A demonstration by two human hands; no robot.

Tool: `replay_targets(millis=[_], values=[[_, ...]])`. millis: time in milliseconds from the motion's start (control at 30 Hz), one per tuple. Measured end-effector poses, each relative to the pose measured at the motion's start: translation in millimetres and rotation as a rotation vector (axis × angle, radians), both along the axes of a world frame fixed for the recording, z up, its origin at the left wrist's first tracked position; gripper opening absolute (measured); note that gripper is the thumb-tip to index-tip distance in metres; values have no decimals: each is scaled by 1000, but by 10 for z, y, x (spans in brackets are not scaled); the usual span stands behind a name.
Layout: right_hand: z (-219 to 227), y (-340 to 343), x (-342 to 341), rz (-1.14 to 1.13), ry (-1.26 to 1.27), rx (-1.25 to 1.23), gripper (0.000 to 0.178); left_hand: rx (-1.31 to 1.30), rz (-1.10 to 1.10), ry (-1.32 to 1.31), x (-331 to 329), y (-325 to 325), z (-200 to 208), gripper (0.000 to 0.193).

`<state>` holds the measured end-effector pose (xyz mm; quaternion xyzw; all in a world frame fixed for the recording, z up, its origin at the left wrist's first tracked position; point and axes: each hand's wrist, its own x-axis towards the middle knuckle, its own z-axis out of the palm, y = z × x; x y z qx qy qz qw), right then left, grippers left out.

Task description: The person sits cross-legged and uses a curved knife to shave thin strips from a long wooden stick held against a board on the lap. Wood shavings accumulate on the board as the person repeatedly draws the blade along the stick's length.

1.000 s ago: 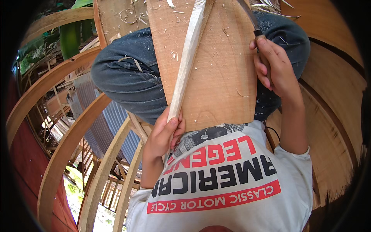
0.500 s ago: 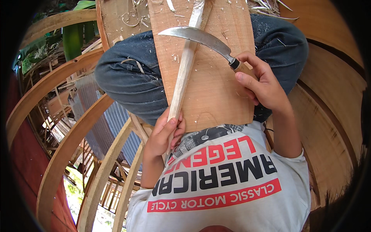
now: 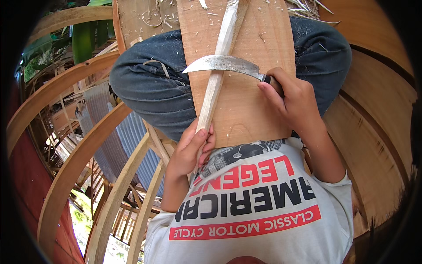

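Observation:
My left hand [image 3: 193, 144] is closed around the near end of a pale, squared wooden stick [image 3: 211, 95]. The stick slants away from me over a broad wooden board [image 3: 250, 114] that lies across my lap. In my right hand [image 3: 292, 97] is the wooden handle of a sickle [image 3: 224, 64], fingers wrapped round it. Its curved steel blade crosses over the stick, tip pointing left; whether the edge touches the wood I cannot tell. Beyond the blade the stick's face looks whiter and freshly shaved.
My bent legs in jeans [image 3: 149, 86] flank the board. Thin wood shavings [image 3: 303, 8] lie at the far right, with chips on the board. Curved wooden ribs [image 3: 79, 165] rise on the left, before corrugated sheets [image 3: 136, 134]. Brown planking [image 3: 373, 136] curves along the right.
The sickle has come nearer to me along the stick, and its blade has turned in my right hand, whose fingers have closed more firmly. My left hand keeps its hold.

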<state>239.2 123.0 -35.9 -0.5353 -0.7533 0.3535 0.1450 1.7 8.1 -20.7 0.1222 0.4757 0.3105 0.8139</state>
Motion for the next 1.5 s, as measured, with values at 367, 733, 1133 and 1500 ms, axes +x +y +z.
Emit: replay_targets(millis=[367, 733, 1133, 1500], values=[[-195, 278, 37, 30, -255, 263, 36, 42, -40, 85, 5, 17, 34, 32], [-359, 691, 197, -88, -418, 298, 41, 13, -23, 41, -5, 23, 22, 32], [-120, 320, 122, -84, -58, 12, 36, -26, -50, 75, -10, 36, 51, 30], [26, -31, 335, -106, -90, -135, 39, 136, -305, 651, 64, 140, 308, 24]])
